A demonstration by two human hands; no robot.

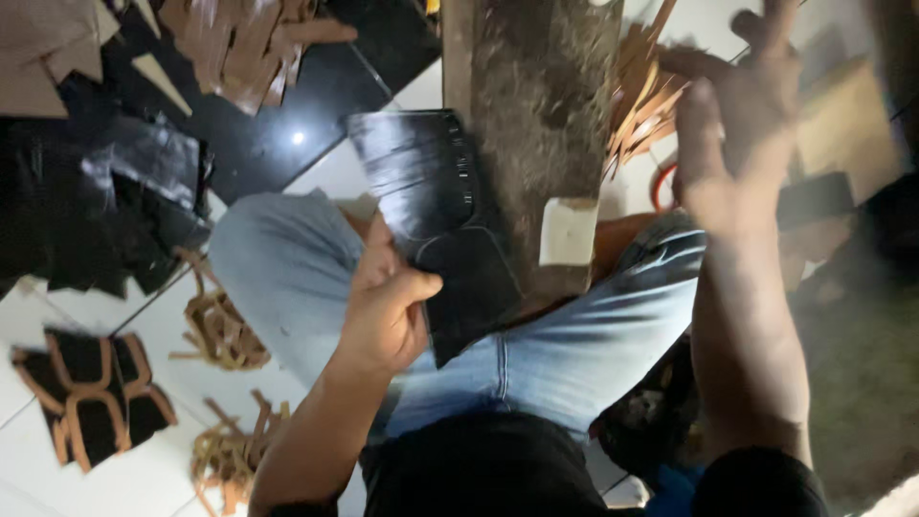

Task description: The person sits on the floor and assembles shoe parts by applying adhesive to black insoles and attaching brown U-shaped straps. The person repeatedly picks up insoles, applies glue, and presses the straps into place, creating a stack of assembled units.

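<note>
Left hand [388, 306] closed, thumb over fingers, pinching the near corner of a black leather sheet [436, 215]. Sheet lies across the lap on the blue jeans [536, 359], far edge against a worn wooden block [536, 124]. Looks thin, floppy, light, slightly glossy so probably slick; best gripped at an edge or corner, as now. Right hand [737, 124] raised, fingers loosely spread, motion-blurred; holds nothing I can make out. Beyond: tan leather strips [641, 96] by the block, brown-trimmed black cutouts [96, 393] on white floor tiles [144, 469].
</note>
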